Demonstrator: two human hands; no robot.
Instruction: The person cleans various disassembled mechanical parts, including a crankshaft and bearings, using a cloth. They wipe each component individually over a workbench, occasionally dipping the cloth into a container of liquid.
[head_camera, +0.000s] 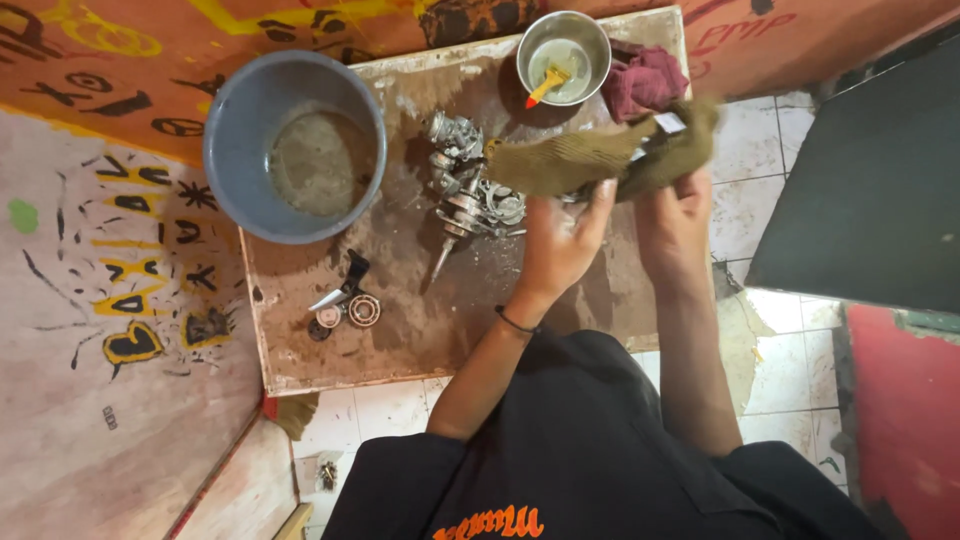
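2 hands hold an olive rag (600, 158) at upper centre: left hand (560, 240) and right hand (675, 215) both closed on it, just right of a metal engine part (465, 190). Board (300, 360) edge sits close below; bare wood lies lower left. Rag hides fingertips. Bucket (290, 145) upper left, tiled floor (770, 360) right.

hands: left hand (560, 240) and right hand (672, 215) gripping olive-brown cloth rag (600, 157)
left of hands: greasy metal engine part (465, 190)
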